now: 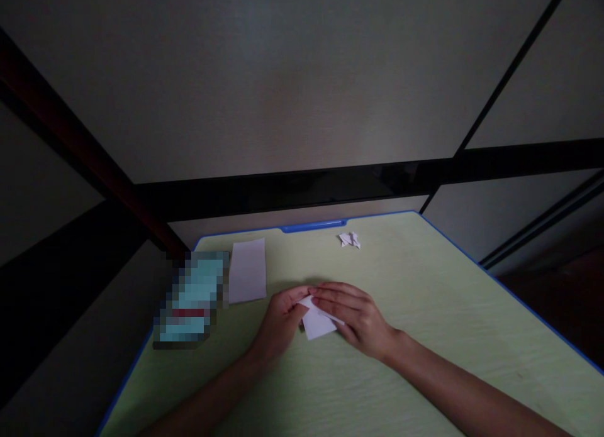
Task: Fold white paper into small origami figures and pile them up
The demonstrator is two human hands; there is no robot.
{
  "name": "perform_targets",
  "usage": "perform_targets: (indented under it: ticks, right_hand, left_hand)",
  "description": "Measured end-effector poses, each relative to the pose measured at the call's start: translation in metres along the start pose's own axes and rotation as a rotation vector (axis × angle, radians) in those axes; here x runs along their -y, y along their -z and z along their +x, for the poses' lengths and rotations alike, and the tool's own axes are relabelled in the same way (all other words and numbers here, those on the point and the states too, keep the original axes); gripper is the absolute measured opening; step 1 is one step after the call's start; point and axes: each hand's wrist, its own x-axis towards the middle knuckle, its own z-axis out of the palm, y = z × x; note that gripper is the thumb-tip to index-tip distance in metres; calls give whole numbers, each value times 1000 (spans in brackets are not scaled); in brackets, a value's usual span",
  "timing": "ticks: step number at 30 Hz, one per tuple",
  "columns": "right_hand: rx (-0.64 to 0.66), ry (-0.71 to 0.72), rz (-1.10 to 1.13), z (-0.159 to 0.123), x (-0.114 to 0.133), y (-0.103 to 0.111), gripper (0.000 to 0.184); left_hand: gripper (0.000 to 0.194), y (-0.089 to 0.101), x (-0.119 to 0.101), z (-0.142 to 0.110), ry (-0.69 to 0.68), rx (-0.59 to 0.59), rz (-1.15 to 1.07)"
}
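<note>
Both my hands meet over a small white paper (317, 324) that lies on the pale green table (425, 336). My left hand (283, 314) pinches the paper's upper left corner with curled fingers. My right hand (352, 317) lies across the paper's right side, fingers together and pressing down on it. Part of the paper is hidden under my right fingers.
A white sheet stack (247, 270) lies at the back left, beside a blurred teal-and-white packet (191, 298) at the table's left edge. A small folded white paper figure (350, 239) sits near the far edge. The table has a blue rim (314, 226); dark wall panels stand behind.
</note>
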Motion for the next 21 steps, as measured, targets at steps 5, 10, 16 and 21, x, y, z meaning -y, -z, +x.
perform_targets:
  ticks: [5,10,16,21]
  right_hand:
    - [10,-12,39,-1,-2,0,31]
    - [32,-48,70,-1,-1,0,31]
    - [44,-67,89,-1,-1,-1,35]
    - [51,-94,230,3,0,3,45]
  left_hand:
    - [34,-1,-8,-2,11,3,-43]
    - [31,1,-5,-3,43,-9,-132]
    - [27,1,-2,-2,61,-37,-40]
    - [25,3,1,1,-69,-48,101]
